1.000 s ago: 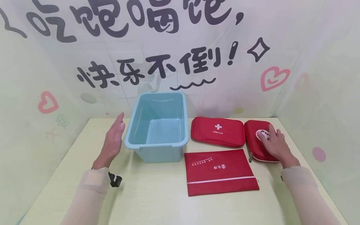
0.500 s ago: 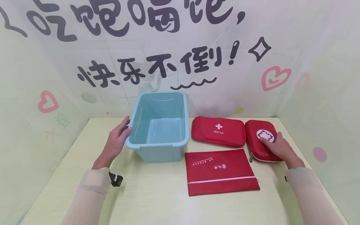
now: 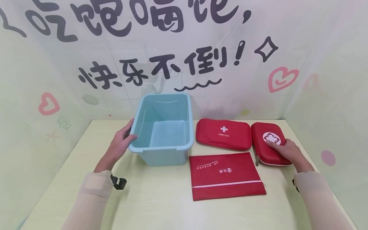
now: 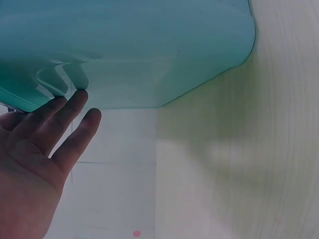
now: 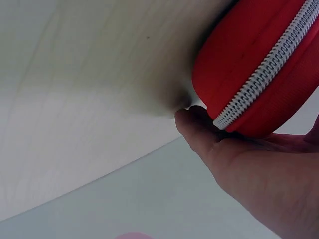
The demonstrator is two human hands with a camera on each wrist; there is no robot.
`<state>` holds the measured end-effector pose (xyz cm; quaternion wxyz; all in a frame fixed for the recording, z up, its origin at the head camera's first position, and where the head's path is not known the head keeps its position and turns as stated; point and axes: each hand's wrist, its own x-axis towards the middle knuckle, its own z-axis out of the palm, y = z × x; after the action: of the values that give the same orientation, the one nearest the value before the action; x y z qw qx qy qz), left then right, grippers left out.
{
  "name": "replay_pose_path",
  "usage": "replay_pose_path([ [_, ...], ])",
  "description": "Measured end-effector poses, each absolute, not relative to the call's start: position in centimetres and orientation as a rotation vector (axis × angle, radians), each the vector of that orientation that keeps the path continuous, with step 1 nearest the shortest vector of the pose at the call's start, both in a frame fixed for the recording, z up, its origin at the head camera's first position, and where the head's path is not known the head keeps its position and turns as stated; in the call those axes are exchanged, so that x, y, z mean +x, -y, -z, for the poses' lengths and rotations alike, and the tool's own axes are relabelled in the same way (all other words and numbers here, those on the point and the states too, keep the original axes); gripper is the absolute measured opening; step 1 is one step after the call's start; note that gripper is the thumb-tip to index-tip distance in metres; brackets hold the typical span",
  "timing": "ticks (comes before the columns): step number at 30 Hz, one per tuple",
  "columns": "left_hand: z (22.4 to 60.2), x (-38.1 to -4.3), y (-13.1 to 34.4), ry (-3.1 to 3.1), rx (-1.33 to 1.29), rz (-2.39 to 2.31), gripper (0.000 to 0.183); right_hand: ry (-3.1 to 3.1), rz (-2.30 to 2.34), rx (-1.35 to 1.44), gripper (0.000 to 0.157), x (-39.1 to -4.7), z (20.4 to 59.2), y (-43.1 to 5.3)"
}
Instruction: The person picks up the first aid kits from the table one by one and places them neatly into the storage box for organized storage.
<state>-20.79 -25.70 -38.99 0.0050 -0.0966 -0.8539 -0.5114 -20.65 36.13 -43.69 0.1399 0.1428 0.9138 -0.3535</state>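
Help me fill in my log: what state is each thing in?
blue bin: upright, open-topped
emblem case: zipped along visible edge
FIRST AID pouch: lying flat, zip unclear
thin pouch: lying flat, printed side up
left hand: holds the blue bin
right hand: grips the emblem case

A pale-blue, open-topped rectangular plastic bin stands upright on the pale wooden table, gripped at its left rim; a red hard-shell zip case, its white round emblem uppermost, is gripped at its right side, just beside the red first-aid pouch; its visible zipper teeth mesh.
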Motion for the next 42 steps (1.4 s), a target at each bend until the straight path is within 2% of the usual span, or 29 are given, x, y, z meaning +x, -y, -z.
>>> replay_pose_path([
  [14,38.8,-20.7,24.9,2.669,-0.317,1.598,0.069,-2.678,1.075,0.604,0.105,-20.9,43.1,-35.4],
  [21,39.0,-20.9,24.8,2.668,-0.310,1.594,0.069,-2.695,1.057,0.609,0.103,-21.1,43.0,-35.7],
  [29,39.0,-20.7,24.7,2.656,-0.291,1.600,0.070,-2.705,1.132,0.594,0.086,-21.0,43.5,-36.4],
  [42,39.2,-20.5,24.6,2.607,-0.295,1.643,0.068,-2.627,1.315,0.627,0.074,-20.9,42.8,-36.0],
])
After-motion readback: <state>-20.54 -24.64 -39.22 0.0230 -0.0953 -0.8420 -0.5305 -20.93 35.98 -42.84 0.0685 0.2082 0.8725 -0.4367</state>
